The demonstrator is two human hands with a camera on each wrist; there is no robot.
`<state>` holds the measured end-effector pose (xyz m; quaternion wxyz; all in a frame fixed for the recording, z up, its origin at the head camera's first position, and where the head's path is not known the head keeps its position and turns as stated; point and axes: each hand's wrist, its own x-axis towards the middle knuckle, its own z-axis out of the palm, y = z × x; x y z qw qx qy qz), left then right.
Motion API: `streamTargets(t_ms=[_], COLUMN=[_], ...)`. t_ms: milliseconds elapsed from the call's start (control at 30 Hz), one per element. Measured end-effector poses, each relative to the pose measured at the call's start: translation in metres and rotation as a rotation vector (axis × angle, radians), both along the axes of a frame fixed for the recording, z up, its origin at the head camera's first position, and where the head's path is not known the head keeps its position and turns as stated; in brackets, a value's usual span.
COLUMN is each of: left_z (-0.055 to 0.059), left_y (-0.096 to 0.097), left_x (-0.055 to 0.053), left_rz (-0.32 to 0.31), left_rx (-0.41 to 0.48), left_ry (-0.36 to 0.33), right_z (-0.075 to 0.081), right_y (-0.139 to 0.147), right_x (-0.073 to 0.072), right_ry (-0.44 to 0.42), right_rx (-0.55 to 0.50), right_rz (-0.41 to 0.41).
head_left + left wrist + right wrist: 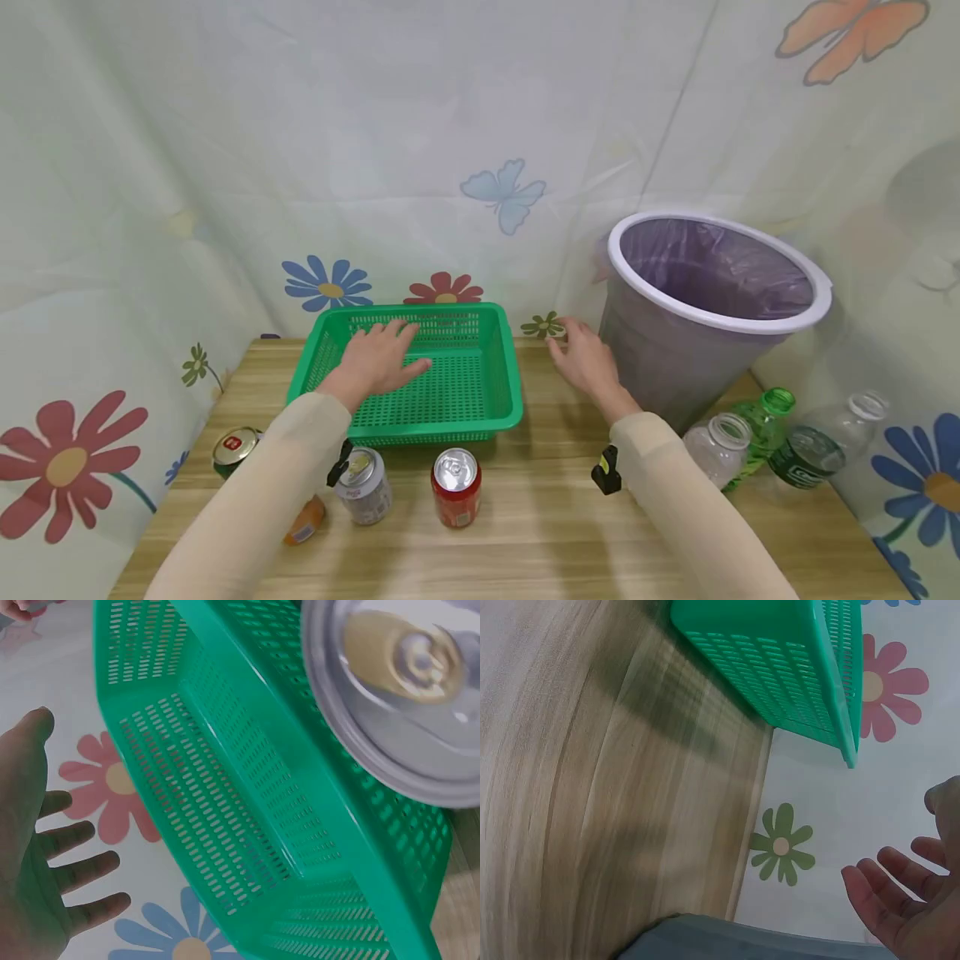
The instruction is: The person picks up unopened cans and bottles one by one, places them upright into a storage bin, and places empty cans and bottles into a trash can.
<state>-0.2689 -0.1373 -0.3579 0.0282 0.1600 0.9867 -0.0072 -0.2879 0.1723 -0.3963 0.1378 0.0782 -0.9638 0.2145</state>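
My left hand hovers over the green plastic basket, its fingers spread and nothing in its grasp. In the left wrist view the fingers appear straight beyond the basket's side. My right hand is held up between the basket and the bin, empty, with fingers loosely extended. In front of the basket stand a red can and a silver can. An orange can and a green can with a gold top are partly hidden by my left sleeve.
The tall bin, lined with a purple bag, rises at the back right. Beside it are a clear bottle, a green bottle and a clear bottle with a green label. A flowered curtain hangs behind the wooden table.
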Motion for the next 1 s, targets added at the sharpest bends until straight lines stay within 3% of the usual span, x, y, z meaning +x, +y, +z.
streamTargets(t_ms=[133,433,700,1000], left_z=[-0.003,-0.005,-0.005,-0.013], left_y=[-0.007,-0.031,-0.059,-0.086], left_x=[0.000,0.008,0.022,0.045], left_rz=[0.006,-0.014,-0.032,-0.044], left_rx=[0.012,0.002,0.025,0.087], left_ry=[0.010,0.075,0.137,0.133], right_z=[-0.006,-0.014,-0.023,-0.032], right_y=[-0.001,-0.006,-0.011,-0.015], right_x=[-0.001,0.000,-0.002,0.000], right_ry=[-0.016,-0.164,-0.189,-0.204], right_rx=[-0.019,-0.103,-0.096,-0.083], right_rz=[-0.025,-0.078,-0.075,-0.075])
